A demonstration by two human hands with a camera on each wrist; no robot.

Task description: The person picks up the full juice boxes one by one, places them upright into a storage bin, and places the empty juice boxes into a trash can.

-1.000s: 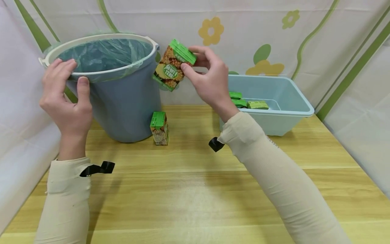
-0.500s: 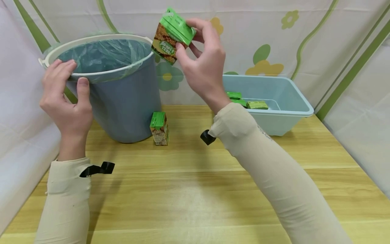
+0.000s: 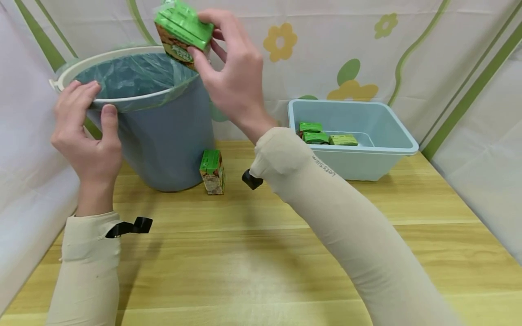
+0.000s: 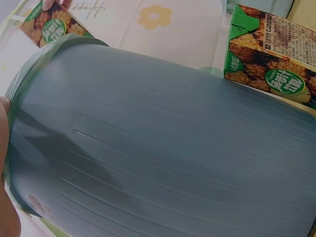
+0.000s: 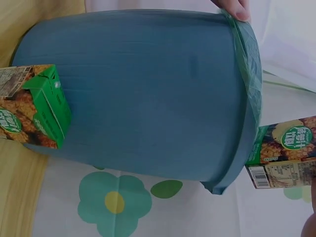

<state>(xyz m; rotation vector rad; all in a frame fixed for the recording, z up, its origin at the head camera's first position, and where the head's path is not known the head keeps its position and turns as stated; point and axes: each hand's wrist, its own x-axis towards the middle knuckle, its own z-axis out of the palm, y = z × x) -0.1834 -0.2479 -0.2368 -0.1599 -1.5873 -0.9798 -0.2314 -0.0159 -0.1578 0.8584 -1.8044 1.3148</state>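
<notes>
My left hand (image 3: 87, 131) grips the pale rim of a blue-grey trash can (image 3: 167, 140), its fingers over the edge and its thumb outside. A thin green bag lines the can. My right hand (image 3: 238, 68) pinches a green-topped juice carton (image 3: 179, 34), tilted, over the can's right rim; the right wrist view shows that carton (image 5: 284, 150) close by the bag's edge. A second juice carton (image 3: 212, 172) stands upright on the table against the can's right side. It appears large in the left wrist view, where the carton (image 4: 266, 54) shows its pineapple print.
A light blue plastic tub (image 3: 350, 158) stands at the back right, with several small green-topped cartons (image 3: 314, 137) inside. Behind it all hangs a white curtain (image 3: 244, 27) printed with flowers. The wooden table (image 3: 261, 253) stretches out in front.
My right hand has lifted the juice carton and carried it left, from beside the trash can to over its right rim, tipping its top toward view. The left hand stays on the rim.
</notes>
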